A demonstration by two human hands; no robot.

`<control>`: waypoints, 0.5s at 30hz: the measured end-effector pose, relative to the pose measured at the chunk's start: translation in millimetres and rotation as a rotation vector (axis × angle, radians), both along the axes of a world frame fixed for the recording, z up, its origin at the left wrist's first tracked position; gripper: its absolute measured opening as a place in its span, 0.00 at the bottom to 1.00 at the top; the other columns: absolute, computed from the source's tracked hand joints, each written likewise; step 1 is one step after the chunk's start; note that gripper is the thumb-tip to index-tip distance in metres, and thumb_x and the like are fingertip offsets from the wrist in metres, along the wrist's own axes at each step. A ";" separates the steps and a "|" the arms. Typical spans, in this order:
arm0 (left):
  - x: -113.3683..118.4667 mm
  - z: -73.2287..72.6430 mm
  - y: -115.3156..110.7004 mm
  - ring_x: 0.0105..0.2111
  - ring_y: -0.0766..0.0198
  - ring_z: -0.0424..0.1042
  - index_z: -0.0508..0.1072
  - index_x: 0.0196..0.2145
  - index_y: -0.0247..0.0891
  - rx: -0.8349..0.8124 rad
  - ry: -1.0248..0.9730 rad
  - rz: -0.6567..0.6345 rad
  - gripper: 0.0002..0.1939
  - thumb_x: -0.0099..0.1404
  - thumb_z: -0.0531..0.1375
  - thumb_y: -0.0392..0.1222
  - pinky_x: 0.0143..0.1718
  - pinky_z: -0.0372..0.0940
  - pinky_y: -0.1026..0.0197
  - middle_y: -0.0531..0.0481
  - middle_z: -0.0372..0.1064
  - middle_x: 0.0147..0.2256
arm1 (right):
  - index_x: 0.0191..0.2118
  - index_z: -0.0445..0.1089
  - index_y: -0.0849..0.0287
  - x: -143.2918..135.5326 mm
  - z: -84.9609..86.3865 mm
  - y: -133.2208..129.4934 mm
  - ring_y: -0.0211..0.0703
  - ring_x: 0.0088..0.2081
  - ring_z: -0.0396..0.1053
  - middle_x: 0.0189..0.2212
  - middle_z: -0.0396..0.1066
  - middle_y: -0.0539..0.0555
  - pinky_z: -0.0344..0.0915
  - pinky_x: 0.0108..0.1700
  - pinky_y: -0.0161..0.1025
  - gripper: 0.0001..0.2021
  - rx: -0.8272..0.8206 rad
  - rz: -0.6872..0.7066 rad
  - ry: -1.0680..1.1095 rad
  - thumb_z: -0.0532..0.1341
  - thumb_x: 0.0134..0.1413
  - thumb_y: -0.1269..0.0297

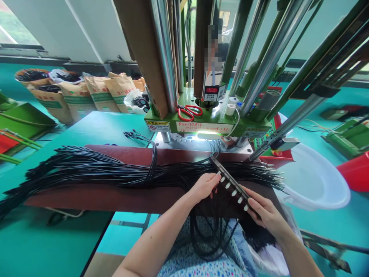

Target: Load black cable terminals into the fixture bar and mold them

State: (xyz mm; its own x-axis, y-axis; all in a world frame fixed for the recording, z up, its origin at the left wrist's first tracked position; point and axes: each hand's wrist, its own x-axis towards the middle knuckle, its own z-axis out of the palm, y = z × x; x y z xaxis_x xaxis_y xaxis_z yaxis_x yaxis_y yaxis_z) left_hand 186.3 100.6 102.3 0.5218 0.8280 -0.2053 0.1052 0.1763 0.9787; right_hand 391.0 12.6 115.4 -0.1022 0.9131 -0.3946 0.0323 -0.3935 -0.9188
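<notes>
A dark metal bar (230, 184) with several white connectors along its lower edge is held at a slant above the brown board. My left hand (205, 186) is closed on the bar near its upper left part, fingertips by the first connector. Lower down, my right hand (263, 211) grips the opposite end between thumb and fingers. Black cables (198, 231) hang in loops from the bar over my lap. Behind it lies a long bundle of black cables (95, 167) across the brown board (100, 198), its stripped-looking ends to the right.
A green press machine (167, 125) with steel columns stands ahead, red-handled scissors (189, 112) on its ledge. At the right are a white basin (323, 184) and a red container (356, 173). Paper sacks (76, 98) stand at the back left. A person (215, 50) is partly visible behind the machine.
</notes>
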 end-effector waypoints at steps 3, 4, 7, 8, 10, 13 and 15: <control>-1.0 -0.2 0.8 0.13 0.73 0.56 0.60 0.19 0.36 -0.035 -0.029 -0.007 0.26 0.58 0.49 0.63 0.12 0.52 0.69 0.56 0.57 0.16 | 0.58 0.58 0.58 0.5 0.5 0.3 0.28 0.18 0.45 0.19 0.53 0.45 0.38 0.17 0.28 0.33 -0.005 0.013 -0.005 0.59 0.49 0.46; -1.5 -0.4 1.2 0.13 0.73 0.56 0.59 0.19 0.36 -0.046 -0.039 -0.012 0.26 0.57 0.50 0.63 0.12 0.51 0.69 0.56 0.56 0.16 | 0.58 0.58 0.58 0.7 0.8 0.4 0.28 0.18 0.45 0.20 0.54 0.46 0.38 0.18 0.29 0.33 -0.014 0.011 -0.013 0.59 0.49 0.46; -2.8 -0.5 1.9 0.12 0.73 0.56 0.57 0.17 0.37 -0.074 -0.064 -0.015 0.26 0.56 0.51 0.64 0.12 0.51 0.69 0.57 0.55 0.15 | 0.57 0.60 0.56 1.5 1.4 0.9 0.28 0.19 0.45 0.22 0.56 0.47 0.39 0.19 0.29 0.31 -0.043 0.003 -0.029 0.59 0.49 0.46; -3.2 -0.4 1.9 0.12 0.73 0.56 0.56 0.16 0.37 -0.081 -0.072 -0.013 0.26 0.56 0.51 0.63 0.12 0.51 0.69 0.57 0.54 0.14 | 0.57 0.60 0.56 2.0 1.2 0.9 0.28 0.19 0.46 0.22 0.56 0.47 0.39 0.19 0.29 0.31 -0.048 0.004 -0.028 0.59 0.49 0.46; -4.1 -0.4 1.4 0.12 0.73 0.55 0.55 0.16 0.38 -0.082 -0.088 -0.007 0.26 0.57 0.51 0.62 0.12 0.51 0.69 0.58 0.53 0.13 | 0.57 0.60 0.56 3.2 -0.4 0.3 0.28 0.19 0.46 0.22 0.54 0.46 0.39 0.19 0.29 0.30 -0.043 0.021 -0.020 0.59 0.50 0.47; -5.8 -3.3 -0.1 0.11 0.74 0.53 0.54 0.15 0.38 -0.052 -0.080 0.013 0.26 0.58 0.51 0.60 0.13 0.50 0.69 0.58 0.50 0.12 | 0.59 0.57 0.56 5.2 -6.0 -1.5 0.30 0.19 0.46 0.20 0.51 0.45 0.40 0.19 0.30 0.30 0.009 0.096 -0.024 0.57 0.53 0.48; -6.2 -6.8 -0.9 0.11 0.74 0.52 0.54 0.14 0.38 -0.015 -0.044 0.032 0.26 0.59 0.50 0.59 0.14 0.49 0.68 0.59 0.49 0.11 | 0.60 0.55 0.56 5.8 -10.5 -2.3 0.31 0.19 0.46 0.19 0.52 0.45 0.42 0.19 0.30 0.30 0.059 0.148 -0.051 0.56 0.55 0.50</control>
State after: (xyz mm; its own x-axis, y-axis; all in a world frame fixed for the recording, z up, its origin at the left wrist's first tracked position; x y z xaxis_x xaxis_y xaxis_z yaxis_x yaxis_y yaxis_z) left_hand 180.1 99.7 95.5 0.5037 0.8414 -0.1956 0.0562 0.1941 0.9794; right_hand 396.8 10.3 104.9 -0.2181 0.9115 -0.3486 0.1333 -0.3261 -0.9359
